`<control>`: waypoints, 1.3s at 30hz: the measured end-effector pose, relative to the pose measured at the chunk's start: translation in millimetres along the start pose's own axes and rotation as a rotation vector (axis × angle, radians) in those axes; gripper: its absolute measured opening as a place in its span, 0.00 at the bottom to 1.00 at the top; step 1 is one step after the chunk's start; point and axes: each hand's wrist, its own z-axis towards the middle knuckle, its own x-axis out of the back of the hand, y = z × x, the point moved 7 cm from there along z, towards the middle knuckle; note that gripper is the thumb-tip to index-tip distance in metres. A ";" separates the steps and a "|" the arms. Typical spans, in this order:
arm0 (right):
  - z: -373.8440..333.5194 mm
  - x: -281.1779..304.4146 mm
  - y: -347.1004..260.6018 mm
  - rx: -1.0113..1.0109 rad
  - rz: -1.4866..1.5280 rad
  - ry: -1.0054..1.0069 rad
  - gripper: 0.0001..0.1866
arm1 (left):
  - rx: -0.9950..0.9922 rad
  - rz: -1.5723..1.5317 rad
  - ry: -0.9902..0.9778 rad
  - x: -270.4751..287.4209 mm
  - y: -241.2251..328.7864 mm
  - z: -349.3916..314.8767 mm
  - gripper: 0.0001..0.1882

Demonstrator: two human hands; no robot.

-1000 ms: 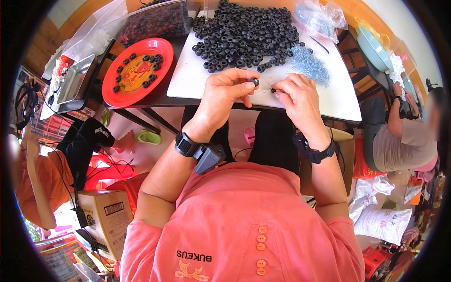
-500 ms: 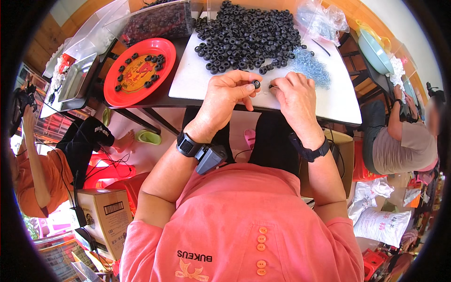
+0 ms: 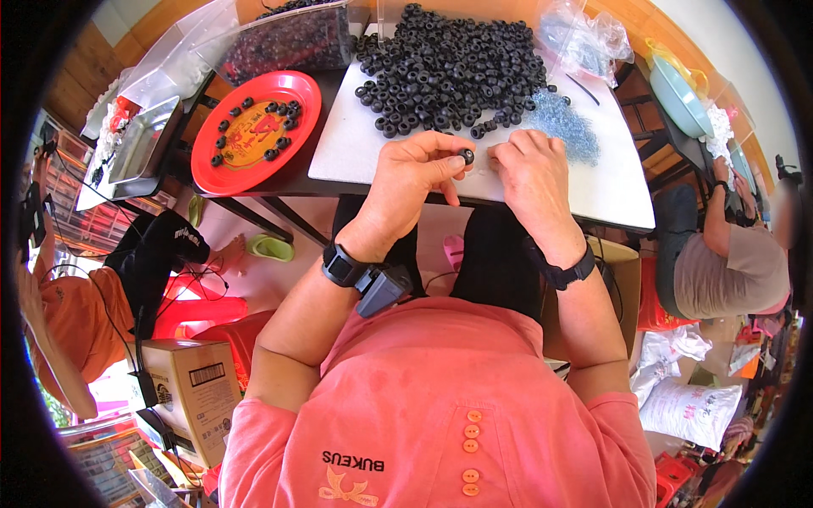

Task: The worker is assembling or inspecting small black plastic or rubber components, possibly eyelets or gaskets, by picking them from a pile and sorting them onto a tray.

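Observation:
My left hand [image 3: 415, 173] pinches a small black round piece with a hole [image 3: 467, 156] between thumb and forefinger, its other fingers loosely curled. Just to the right, my right hand [image 3: 535, 176] rests by the white board [image 3: 347, 152] with thumb and fingertips pressed together; whatever they hold is hidden. A large heap of similar black pieces [image 3: 449, 68] lies beyond both hands. Small clear bluish pieces [image 3: 566, 127] are spread beside it, right behind my right hand.
A red plate [image 3: 206, 161] with several black pieces stands left of the board. Behind it is a clear bin [image 3: 288, 46] of dark pieces. A clear plastic bag [image 3: 584, 38] lies at the back right. Other people sit at both sides, one in a grey shirt [image 3: 728, 271].
My left hand still holds the black piece, turned slightly. The dark bit seen at my right fingertips no longer shows. The person at the left has lowered an arm.

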 end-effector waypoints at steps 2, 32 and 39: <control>1.0 -1.8 0.6 0.002 0.001 -0.008 0.01 | 0.010 0.007 -0.001 0.3 -0.5 0.3 0.11; 10.0 6.1 12.1 -0.350 0.979 0.044 0.07 | 0.021 0.013 0.020 1.0 1.9 -1.5 0.10; 15.3 4.4 2.9 -0.355 1.011 0.053 0.05 | 0.000 -0.005 0.024 -0.2 2.9 -1.4 0.10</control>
